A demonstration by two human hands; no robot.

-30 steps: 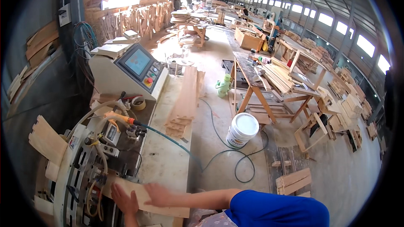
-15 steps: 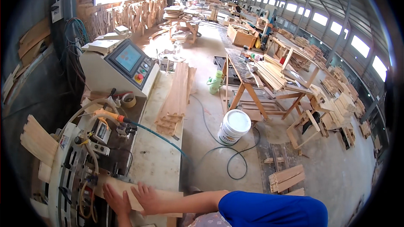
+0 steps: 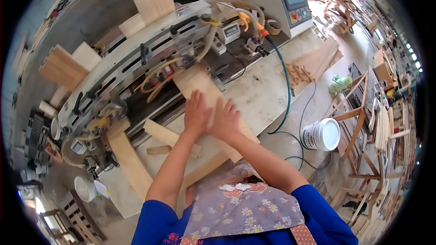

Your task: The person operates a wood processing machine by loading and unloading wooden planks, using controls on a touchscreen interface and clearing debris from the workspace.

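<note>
One pale board (image 3: 197, 81) laid up, work seemingly part-way

The pale board lies on the surface (image 3: 254, 95), its far end at the machine (image 3: 120, 52); the left grip (image 3: 196, 115) and right grip (image 3: 225, 118) lie flat on it, fingers extended, clasping nothing; the board looks positioned but not yet finished with, though whether its far end is shaped cannot be told; to the left, a second board (image 3: 129, 156) also reaches the machine; to the right, stacked boards (image 3: 318, 59) with notched ends suggest pieces already done; beyond stands a white bucket (image 3: 329, 134).
</note>
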